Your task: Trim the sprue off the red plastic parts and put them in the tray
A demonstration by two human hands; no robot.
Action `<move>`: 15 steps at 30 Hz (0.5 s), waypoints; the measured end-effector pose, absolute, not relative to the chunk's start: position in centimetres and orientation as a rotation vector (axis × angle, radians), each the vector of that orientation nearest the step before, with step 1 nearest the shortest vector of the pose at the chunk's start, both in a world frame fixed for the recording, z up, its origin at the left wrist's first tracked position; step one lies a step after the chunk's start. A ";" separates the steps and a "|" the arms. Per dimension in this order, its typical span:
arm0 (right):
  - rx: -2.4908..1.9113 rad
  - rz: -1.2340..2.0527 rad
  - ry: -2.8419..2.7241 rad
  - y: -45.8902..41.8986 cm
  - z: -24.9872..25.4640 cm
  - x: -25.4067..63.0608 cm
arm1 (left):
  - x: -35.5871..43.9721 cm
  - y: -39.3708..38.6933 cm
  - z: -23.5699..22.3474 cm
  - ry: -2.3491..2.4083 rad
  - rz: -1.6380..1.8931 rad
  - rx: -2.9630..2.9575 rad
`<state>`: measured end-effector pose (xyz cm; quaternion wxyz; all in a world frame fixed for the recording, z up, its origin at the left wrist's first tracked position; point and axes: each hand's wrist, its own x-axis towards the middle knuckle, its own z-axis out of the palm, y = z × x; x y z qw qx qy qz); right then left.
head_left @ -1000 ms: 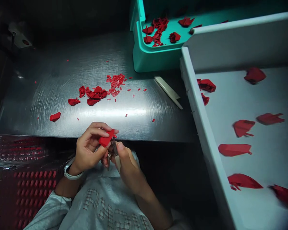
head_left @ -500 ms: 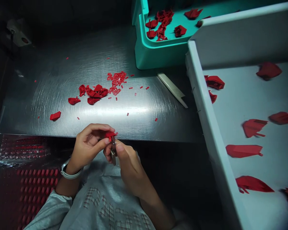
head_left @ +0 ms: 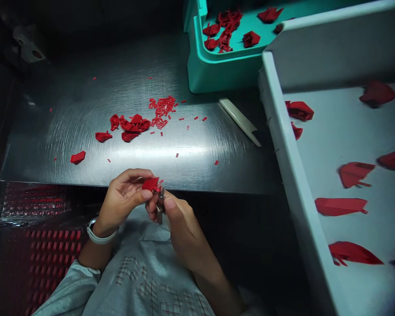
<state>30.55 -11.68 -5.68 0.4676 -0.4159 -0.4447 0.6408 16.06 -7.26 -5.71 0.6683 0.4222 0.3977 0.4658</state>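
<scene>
My left hand [head_left: 123, 199] pinches a small red plastic part [head_left: 150, 183] between thumb and fingers, just below the front edge of the steel table [head_left: 85, 96]. My right hand [head_left: 177, 219] grips a small metal cutting tool [head_left: 159, 202], whose tip touches the part's right side. Both hands sit close together over my lap. A white band circles my left wrist.
Red parts [head_left: 130, 126] and tiny red offcuts [head_left: 163, 107] lie scattered mid-table, with a pale flat blade [head_left: 239, 121] to their right. A teal bin [head_left: 217, 66] at the back and a grey-white tray [head_left: 283, 158] at the right hold more red parts. Clear blister trays [head_left: 29, 202] sit lower left.
The red part has turned in my left hand from broadside to nearly edge-on. The hands stay together and the view has drifted slightly left.
</scene>
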 end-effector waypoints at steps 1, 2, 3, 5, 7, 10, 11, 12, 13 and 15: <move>-1.033 1.533 -1.115 -11.7 -5.7 30.5 | 16.2 -7.3 -5.7 0.909 1.091 0.934; -1.043 1.496 -1.139 -11.7 -5.7 30.4 | 16.4 -7.4 -5.8 0.919 1.125 0.924; -1.049 1.466 -1.160 -11.7 -5.7 30.3 | 16.5 -7.4 -5.8 0.918 1.151 0.923; -1.047 1.430 -1.188 -11.7 -5.5 30.1 | 16.7 -7.6 -5.8 0.881 1.179 0.945; -1.049 1.409 -1.209 -11.6 -5.3 30.1 | 16.7 -7.7 -5.8 0.835 1.207 0.986; -1.094 1.395 -1.250 -11.6 -5.0 30.3 | 16.5 -7.7 -5.8 0.858 1.269 1.050; -1.110 1.392 -1.265 -11.6 -4.9 30.3 | 16.5 -7.7 -5.8 0.888 1.289 1.068; -1.122 1.392 -1.278 -11.7 -4.9 30.4 | 16.4 -7.7 -5.9 0.922 1.303 1.085; -1.128 1.393 -1.288 -11.8 -5.0 30.4 | 16.3 -7.8 -5.9 0.950 1.313 1.100; -1.126 1.404 -1.292 -11.8 -5.0 30.5 | 16.2 -7.8 -5.9 0.966 1.315 1.136</move>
